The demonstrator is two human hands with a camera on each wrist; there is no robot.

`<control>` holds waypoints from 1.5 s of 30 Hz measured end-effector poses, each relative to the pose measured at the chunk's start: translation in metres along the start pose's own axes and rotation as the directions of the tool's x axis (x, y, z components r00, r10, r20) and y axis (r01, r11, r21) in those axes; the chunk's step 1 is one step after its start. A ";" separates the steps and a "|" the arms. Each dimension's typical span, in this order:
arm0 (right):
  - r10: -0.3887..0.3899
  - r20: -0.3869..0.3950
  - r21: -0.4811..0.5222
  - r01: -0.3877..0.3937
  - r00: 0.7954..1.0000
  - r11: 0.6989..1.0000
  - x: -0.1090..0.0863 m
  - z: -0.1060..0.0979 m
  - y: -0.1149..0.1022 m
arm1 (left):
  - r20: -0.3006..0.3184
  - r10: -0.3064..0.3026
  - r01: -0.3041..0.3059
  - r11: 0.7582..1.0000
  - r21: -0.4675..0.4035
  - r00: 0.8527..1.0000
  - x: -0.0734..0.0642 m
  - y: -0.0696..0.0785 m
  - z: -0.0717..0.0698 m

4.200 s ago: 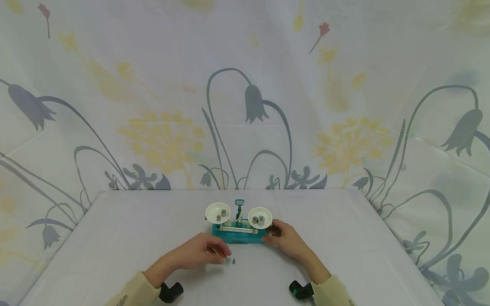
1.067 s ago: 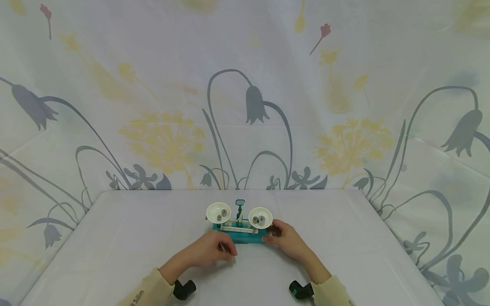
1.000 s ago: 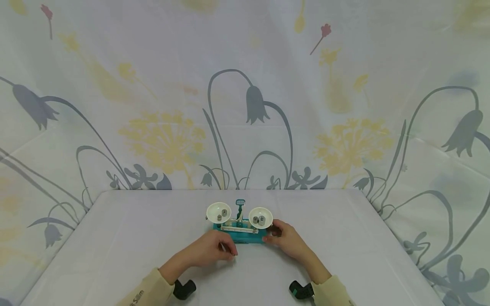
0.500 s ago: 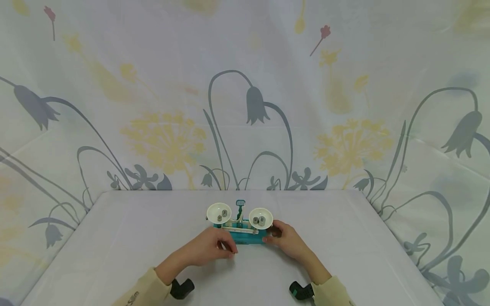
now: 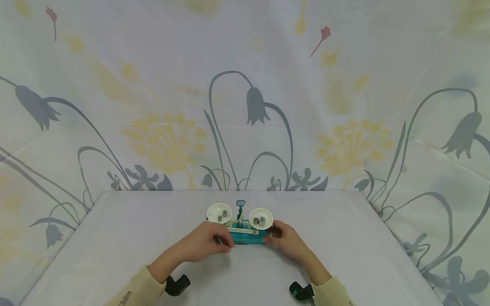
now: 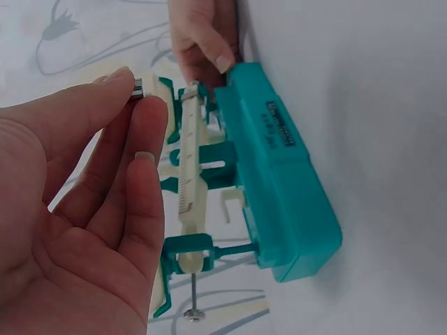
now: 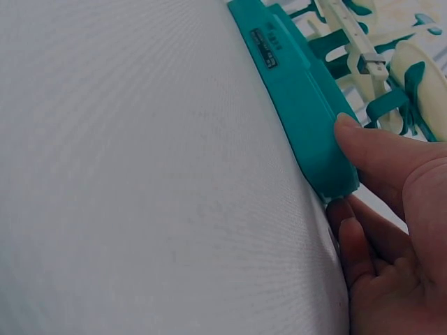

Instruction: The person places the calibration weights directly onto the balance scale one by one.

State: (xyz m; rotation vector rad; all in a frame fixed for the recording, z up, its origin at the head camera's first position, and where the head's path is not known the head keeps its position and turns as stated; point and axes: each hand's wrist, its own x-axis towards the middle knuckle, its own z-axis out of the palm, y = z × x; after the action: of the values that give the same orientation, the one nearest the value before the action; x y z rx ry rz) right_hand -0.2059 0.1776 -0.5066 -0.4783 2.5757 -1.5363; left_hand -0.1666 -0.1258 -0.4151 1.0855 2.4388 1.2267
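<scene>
A teal balance scale (image 5: 249,239) stands on the white table, a round white pan at each end of its beam. Two metal weights (image 5: 224,213) lie in the left pan (image 5: 213,210), and two more weights (image 5: 262,220) sit in the right pan (image 5: 261,211). My left hand (image 5: 200,243) pinches a small shiny metal weight (image 6: 137,88) between thumb and forefinger, in front of the scale's left part. My right hand (image 5: 287,241) grips the right end of the base (image 7: 300,105), thumb on its front edge and fingers around the end.
White patterned cloth (image 5: 245,153) hangs behind the table's (image 5: 134,221) back edge. A ruled beam (image 6: 188,160) and an adjusting screw (image 6: 194,314) on the scale lie close beside my left hand. Black wrist devices (image 5: 178,284) show below the sleeves.
The small weight, lying on the table in front of the scale earlier, is now between my left fingers. That hand has risen slightly and shifted left over the last second. My right hand keeps its place.
</scene>
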 end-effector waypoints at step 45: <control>-0.011 -0.010 0.011 0.011 1.000 1.000 0.000 0.001 0.002 | -0.126 -0.042 0.059 0.989 0.134 0.991 0.015 -0.009 -0.062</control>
State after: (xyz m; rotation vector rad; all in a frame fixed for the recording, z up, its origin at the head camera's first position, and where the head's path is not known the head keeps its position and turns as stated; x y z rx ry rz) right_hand -0.2063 0.1778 -0.5085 -0.4857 2.5745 -1.5598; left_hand -0.2109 -0.1567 -0.3802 1.0024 2.6612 1.1569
